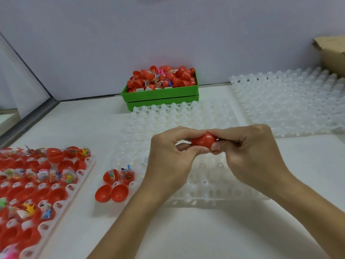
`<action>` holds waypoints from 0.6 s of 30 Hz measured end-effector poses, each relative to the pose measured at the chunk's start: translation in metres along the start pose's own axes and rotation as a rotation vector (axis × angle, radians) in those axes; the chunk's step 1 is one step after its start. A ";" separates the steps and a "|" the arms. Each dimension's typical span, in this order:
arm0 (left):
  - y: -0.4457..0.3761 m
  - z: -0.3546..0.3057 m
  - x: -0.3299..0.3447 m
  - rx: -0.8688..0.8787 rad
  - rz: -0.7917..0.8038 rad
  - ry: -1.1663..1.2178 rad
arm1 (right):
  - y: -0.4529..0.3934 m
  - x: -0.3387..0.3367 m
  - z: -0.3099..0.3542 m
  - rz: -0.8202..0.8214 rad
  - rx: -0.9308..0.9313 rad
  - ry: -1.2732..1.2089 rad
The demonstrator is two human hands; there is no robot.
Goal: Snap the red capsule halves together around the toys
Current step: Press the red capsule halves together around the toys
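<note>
Red capsule (203, 140) pinched at both ends, left hand (169, 156) and right hand (248, 152) curled tight around it, thumbs nearly touching, above clear tray (214, 191).

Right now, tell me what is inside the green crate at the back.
The green crate is heaped with red capsule halves and small bagged toys mixed among them. Anything below that top layer is covered, and its bottom cannot be seen.
</note>
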State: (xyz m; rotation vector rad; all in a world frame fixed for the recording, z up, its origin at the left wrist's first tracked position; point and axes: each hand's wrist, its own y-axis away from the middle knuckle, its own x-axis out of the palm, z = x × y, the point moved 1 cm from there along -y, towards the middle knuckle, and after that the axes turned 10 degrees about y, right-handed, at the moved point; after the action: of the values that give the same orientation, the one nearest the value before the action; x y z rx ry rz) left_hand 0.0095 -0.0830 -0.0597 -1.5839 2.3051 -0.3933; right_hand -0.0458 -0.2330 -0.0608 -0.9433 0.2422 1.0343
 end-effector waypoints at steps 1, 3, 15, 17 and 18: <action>0.000 0.001 0.000 0.002 -0.004 -0.011 | 0.001 0.001 -0.001 -0.003 -0.002 0.004; 0.000 0.001 0.001 0.022 -0.015 -0.055 | 0.001 0.005 -0.002 -0.014 -0.006 0.015; 0.005 -0.005 0.007 0.418 0.024 -0.545 | 0.005 0.015 0.014 0.093 0.237 -0.314; 0.003 -0.006 0.005 0.331 0.073 -0.435 | 0.003 0.014 0.011 0.069 0.344 -0.381; 0.001 -0.006 0.001 0.251 0.092 -0.329 | 0.001 0.012 0.008 0.055 0.381 -0.428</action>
State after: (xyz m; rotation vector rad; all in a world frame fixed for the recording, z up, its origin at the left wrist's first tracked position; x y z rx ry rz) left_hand 0.0058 -0.0834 -0.0545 -1.3072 1.9841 -0.3537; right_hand -0.0426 -0.2195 -0.0636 -0.3608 0.1019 1.1638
